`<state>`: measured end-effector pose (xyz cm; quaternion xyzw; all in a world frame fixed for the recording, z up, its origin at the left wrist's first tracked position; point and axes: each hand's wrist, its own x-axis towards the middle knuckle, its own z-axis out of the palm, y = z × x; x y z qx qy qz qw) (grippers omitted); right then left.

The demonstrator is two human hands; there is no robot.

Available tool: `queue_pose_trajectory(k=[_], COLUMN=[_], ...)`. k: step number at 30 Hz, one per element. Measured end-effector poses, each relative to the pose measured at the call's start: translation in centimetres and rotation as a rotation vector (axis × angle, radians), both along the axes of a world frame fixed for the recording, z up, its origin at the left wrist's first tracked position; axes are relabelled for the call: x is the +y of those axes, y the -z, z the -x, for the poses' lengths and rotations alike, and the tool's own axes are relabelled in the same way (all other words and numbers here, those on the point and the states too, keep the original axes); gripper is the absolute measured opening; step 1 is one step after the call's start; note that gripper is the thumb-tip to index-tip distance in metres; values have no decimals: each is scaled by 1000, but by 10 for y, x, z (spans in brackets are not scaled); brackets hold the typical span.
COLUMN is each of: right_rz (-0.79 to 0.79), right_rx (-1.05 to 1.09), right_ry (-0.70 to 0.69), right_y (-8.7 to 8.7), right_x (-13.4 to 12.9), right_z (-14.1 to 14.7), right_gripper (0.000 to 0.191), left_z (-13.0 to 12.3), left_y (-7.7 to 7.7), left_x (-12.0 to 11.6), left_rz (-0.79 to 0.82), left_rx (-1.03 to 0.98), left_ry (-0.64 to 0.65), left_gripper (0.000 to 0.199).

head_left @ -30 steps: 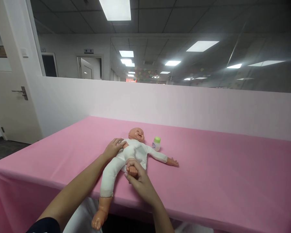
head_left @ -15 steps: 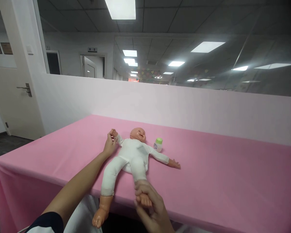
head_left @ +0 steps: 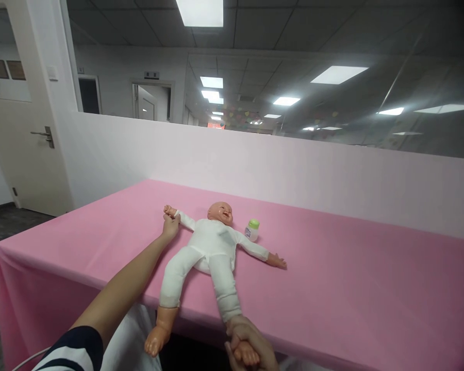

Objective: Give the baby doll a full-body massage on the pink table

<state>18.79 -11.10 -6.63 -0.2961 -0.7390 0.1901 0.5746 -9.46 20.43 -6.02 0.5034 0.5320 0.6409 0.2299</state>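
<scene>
1. The worktop (head_left: pixel 351 288), covered by a pink cloth that drapes over its front edge, fills the lower part of the frame.
2. Behind it, a white partition wall (head_left: pixel 294 180) runs across the middle of the frame, with a glass panel (head_left: pixel 313 93) above it. Ceiling lights (head_left: pixel 338 75) show in the upper right.
3. A white door (head_left: pixel 23 129) stands at the far left, with a metal lever handle (head_left: pixel 44 136).
4. The baby doll (head_left: pixel 211 247), in a white sleepsuit, lies on its back with limbs spread, near the middle of the worktop. Its head points toward the partition, and its bare feet reach the lower edge of the frame.
5. The person's left arm comes in from the lower left, in a navy-and-white striped sleeve (head_left: pixel 71 353). The left hand (head_left: pixel 170 226) grips the doll's outstretched arm at the wrist, its fingers (head_left: pixel 171 218) closed narrowly around it.
6. The right hand (head_left: pixel 249 345) sits at the bottom edge, beyond the worktop's front edge. Its fingers (head_left: pixel 253 344) curl around the doll's foot (head_left: pixel 246 354), holding it.
7. The doll's other foot (head_left: pixel 158 335) hangs over the front edge, untouched.
8. A small baby-lotion bottle (head_left: pixel 252 230) with a green cap stands upright just beside the doll's head, to the right.
</scene>
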Motion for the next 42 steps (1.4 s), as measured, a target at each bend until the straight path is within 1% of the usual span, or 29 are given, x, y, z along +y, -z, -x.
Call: queue_pose_trajectory(k=[3, 6, 9, 12, 14, 17, 19, 21, 23, 26, 30, 33, 35, 37, 40, 42], right_rz=[-51, -66, 17, 113, 171, 246, 281, 313, 336, 351, 293, 241, 237, 234, 219, 212], right_rx=[18, 27, 40, 76, 107, 135, 149, 170, 191, 206, 143, 58, 9, -6, 77, 143], right_ry=[-42, -66, -82, -110, -119, -119, -115, -116, -123, -132, -123, -81, -77, -73, -11, 39], right_y=[-21, -43, -62, -76, -83, -87, -86, -85, -84, -87, -93, -89, -79, -63, -35, -18], right_x=[9, 20, 34, 50, 61, 77, 86, 90, 89, 78, 52, 31, 19, 8, -3, -6], right_z=[2, 7, 14, 22, 29, 38, 43, 44, 44, 40, 27, 13, 4, -1, 1, 6], right_gripper=[18, 19, 15, 11, 10, 10, 10, 10, 12, 15, 14, 13, 12, 11, 13, 15], left_z=[-5, -12, -19, -24, -27, -29, -29, -29, -29, -28, -25, -20, -16, -12, -5, 0], left_y=[-5, -13, -18, -20, -20, -22, -24, -25, -24, -22, -23, -25, -25, -22, -14, -9], left_x=[-9, -24, -37, -46, -49, -51, -51, -52, -51, -49, -45, -40, -36, -29, -17, -10], left_rz=[21, -67, -213, -359, -476, -667, -755, -785, -744, -566, -281, -159, -119, -69, 49, 92], left_rx=[36, 177, 382, 600, 756, 981, 1076, 1113, 1108, 981, 582, 339, 266, 220, 146, 128], left_ry=[-5, 51, 105, 90, 92, 123, 123, 114, 133, 142, 81, 74, 52, 24, -18, -35], left_gripper=[41, 46, 45, 40, 35, 31, 32, 31, 32, 32, 40, 45, 44, 44, 41, 39])
